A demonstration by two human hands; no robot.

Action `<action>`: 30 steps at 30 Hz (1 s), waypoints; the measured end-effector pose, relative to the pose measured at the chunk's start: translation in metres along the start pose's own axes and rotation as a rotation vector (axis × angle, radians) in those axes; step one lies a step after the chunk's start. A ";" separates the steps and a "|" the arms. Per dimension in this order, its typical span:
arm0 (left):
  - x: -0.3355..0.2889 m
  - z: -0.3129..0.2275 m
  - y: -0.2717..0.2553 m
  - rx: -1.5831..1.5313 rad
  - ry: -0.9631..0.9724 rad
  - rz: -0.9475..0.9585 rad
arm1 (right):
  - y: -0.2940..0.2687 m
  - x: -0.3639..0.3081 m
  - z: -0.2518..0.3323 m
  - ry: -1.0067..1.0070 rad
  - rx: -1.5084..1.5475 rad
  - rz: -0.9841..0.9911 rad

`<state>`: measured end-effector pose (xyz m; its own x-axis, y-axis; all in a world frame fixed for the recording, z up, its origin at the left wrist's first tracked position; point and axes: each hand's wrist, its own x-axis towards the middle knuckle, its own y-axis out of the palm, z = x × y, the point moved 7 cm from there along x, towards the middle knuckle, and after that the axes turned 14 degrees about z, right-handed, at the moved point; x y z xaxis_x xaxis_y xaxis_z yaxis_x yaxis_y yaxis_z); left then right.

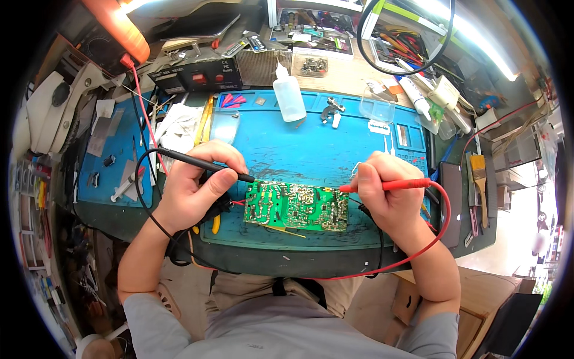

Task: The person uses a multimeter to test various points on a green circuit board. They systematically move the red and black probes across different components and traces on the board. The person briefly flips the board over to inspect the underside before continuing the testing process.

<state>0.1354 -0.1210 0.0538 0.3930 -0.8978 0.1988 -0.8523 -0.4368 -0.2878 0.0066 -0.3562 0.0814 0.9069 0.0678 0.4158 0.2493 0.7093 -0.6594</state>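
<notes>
Head view: the left hand (pixel 190 192) grips a black probe (pixel 198 161) in closed fingers, the right hand (pixel 391 203) pinches a red probe (pixel 402 184), tips near the far edge of the green circuit board (pixel 297 207) on the blue mat (pixel 269 143); probing seems in hand, the next move likely calling for steadiness; tip contact is unclear, the board's underside hidden

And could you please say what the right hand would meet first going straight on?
Probably the green circuit board near its upper right corner, which the red test probe may already touch.
</notes>
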 end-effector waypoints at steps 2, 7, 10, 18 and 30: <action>-0.001 0.001 0.000 0.041 -0.020 0.018 | 0.001 0.000 -0.001 -0.005 0.005 -0.014; 0.000 0.002 -0.001 0.070 -0.036 0.031 | 0.001 0.000 -0.002 -0.001 0.012 -0.015; 0.000 0.002 0.000 0.082 -0.038 0.049 | 0.000 0.000 -0.001 -0.002 0.018 -0.012; -0.001 0.001 0.001 0.090 -0.050 0.057 | 0.000 0.000 -0.001 -0.018 0.019 -0.020; 0.001 -0.004 0.002 0.132 -0.021 0.062 | -0.002 0.001 0.006 -0.068 0.031 -0.005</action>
<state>0.1327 -0.1231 0.0570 0.3498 -0.9235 0.1573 -0.8226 -0.3831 -0.4202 0.0049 -0.3536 0.0871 0.8804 0.1113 0.4610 0.2419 0.7308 -0.6383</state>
